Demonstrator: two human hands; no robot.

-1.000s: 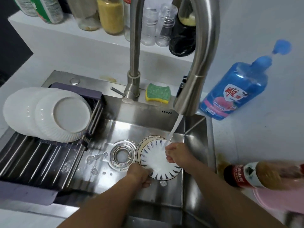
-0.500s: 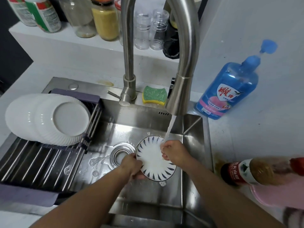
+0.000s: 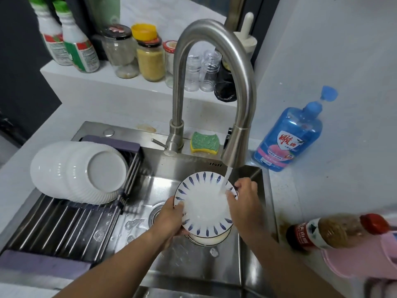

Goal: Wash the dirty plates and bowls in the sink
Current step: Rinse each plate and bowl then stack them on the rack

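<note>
At the far left, a roll-up drying rack spans the left part of the sink; its near end is cut off by the frame edge. Two white plates lean on it upside down and overlapping, the rear one mostly hidden by the front one. Above, a shelf carries jars and bottles whose labels are too blurred to read.

The drain shows only as a sliver beside the left hand. That hand grips the lower-left rim of the patterned plate, thumb on the face and fingers out of sight underneath. The plate, white with blue dashes round its edge, is held tilted above the sink basin. A bowl sits beneath it with only its near rim showing.

The faucet arches over the basin, and its water stream lands on the plate's upper right. A green and yellow sponge lies on the sink ledge behind, between the faucet base and its spout.

The right hand holds the plate's right rim, thumb on the face and fingers curled round the edge. Farther right on the worktop stands a blue detergent bottle. A blurred sauce bottle overlaps a pink object that is cut off at the frame edge and hard to identify.
</note>
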